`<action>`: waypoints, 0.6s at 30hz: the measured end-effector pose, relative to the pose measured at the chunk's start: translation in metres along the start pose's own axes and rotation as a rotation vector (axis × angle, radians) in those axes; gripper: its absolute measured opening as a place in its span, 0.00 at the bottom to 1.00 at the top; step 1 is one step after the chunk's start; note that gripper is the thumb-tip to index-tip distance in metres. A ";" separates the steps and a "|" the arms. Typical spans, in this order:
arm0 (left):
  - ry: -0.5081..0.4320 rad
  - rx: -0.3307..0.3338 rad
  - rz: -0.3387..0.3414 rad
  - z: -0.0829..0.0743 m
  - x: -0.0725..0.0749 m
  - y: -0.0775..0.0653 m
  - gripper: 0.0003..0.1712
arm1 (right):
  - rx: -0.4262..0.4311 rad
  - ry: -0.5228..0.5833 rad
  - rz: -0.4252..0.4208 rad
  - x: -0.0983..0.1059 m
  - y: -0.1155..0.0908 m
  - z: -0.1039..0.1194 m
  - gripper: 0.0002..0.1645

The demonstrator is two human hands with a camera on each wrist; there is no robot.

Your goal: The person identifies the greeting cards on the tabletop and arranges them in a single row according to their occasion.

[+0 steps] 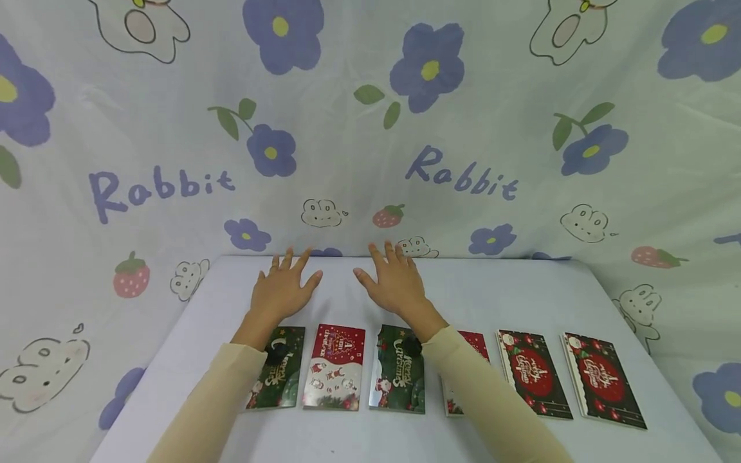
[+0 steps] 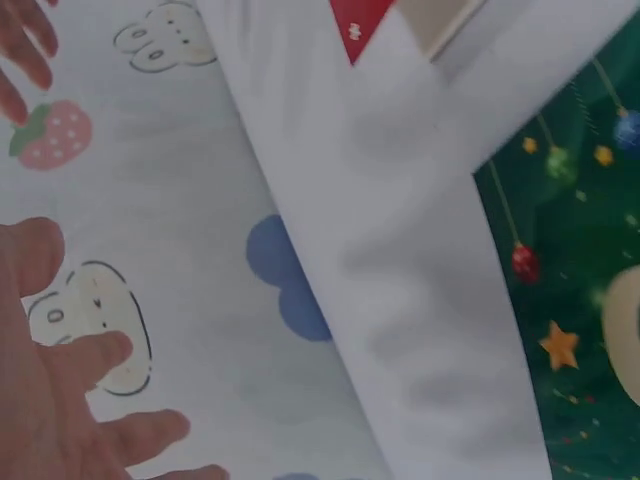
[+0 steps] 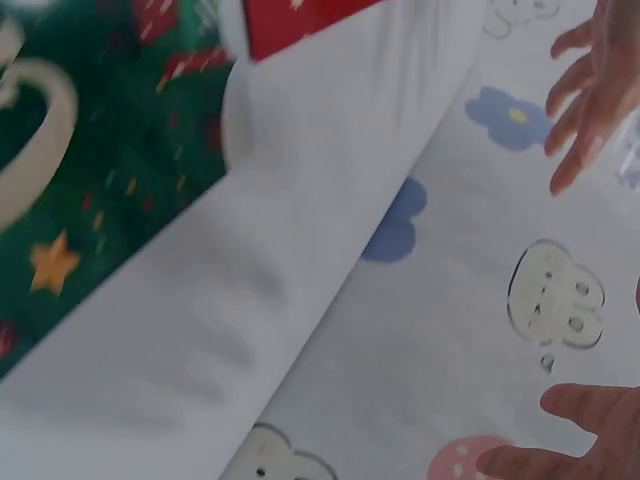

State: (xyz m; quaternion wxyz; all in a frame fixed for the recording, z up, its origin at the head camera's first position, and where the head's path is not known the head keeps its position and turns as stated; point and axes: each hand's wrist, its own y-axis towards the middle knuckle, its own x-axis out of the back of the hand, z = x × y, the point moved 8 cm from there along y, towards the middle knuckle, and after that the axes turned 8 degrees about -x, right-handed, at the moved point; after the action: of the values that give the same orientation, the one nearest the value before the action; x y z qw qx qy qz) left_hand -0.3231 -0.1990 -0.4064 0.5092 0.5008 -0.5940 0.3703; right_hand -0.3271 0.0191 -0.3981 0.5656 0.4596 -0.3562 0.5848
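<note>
My left hand (image 1: 282, 290) is held out with its fingers spread, near the far edge of the table, holding nothing. Beside it, my right hand (image 1: 396, 283) also has its fingers spread and nothing in its grasp. Closer to me lies a row of Christmas booklets. A green one (image 1: 287, 379) is partly covered by the left wrist, with a red-and-white one (image 1: 334, 370) to its right. Another green booklet (image 1: 399, 373) comes after that. The right forearm hides much of a second red-and-white booklet (image 1: 476, 341). Both wrist views show spread fingers above the wall cloth's pattern.
A white table (image 1: 509, 289) carries the row. At its right end lie two dark booklets with red circles, one (image 1: 535, 373) beside the other (image 1: 604, 379). Behind the table hangs a patterned cloth (image 1: 347, 154) with flowers, rabbits and strawberries.
</note>
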 end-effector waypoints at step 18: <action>0.010 -0.003 0.032 0.029 -0.004 -0.047 0.41 | 0.120 0.027 0.073 -0.038 -0.030 0.067 0.46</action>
State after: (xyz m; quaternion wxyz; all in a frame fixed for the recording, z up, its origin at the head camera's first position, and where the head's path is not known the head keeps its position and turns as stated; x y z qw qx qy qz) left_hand -0.2844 -0.2361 -0.4197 0.5068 0.4887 -0.5999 0.3800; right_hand -0.2906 -0.0527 -0.4154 0.5201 0.4714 -0.3292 0.6316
